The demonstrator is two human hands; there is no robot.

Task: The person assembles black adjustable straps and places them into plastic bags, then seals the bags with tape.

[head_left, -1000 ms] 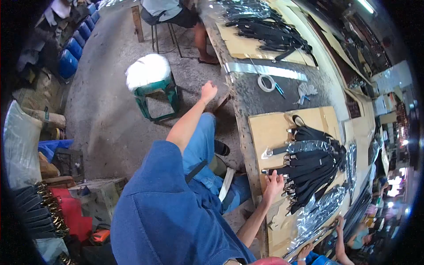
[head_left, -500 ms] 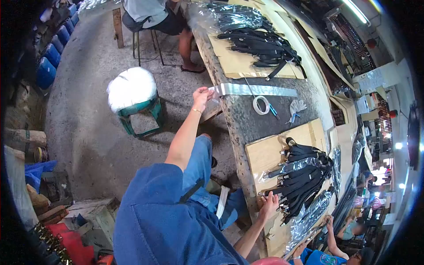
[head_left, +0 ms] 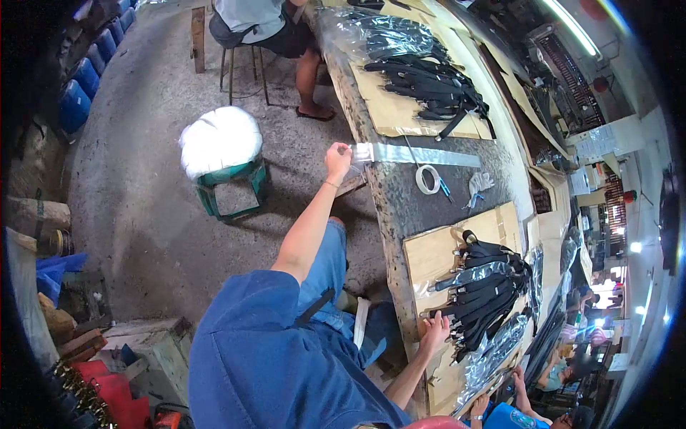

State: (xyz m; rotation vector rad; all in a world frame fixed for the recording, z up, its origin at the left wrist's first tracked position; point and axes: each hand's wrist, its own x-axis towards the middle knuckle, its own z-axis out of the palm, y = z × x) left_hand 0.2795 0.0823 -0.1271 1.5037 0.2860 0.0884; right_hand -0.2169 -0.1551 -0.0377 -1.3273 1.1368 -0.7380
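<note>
My left hand [head_left: 339, 159] is closed on the near end of a long clear plastic strip [head_left: 429, 154], which lies across the dark tabletop and overhangs its edge. My right hand [head_left: 433, 332] rests by the lower bundle of black straps [head_left: 493, 289], its fingers closed on the metal-tipped end of one strap. Cardboard [head_left: 429, 250] lies under this bundle, and clear plastic wrap [head_left: 493, 357] partly covers it. Between the hands are a white ring-shaped roll [head_left: 427, 180], a small blue-handled tool [head_left: 446, 189] and a pale crumpled glove-like item [head_left: 480, 183].
Another bundle of black straps [head_left: 436, 82] lies on cardboard farther up the table. A person [head_left: 261, 25] sits on a stool there. A green stool [head_left: 229, 193] with a white padded top stands on the floor. A co-worker in blue [head_left: 507, 415] is at lower right.
My left hand has turned slightly, still holding the plastic strip's end. My right hand stays at the straps. The whole view has shifted a little.
</note>
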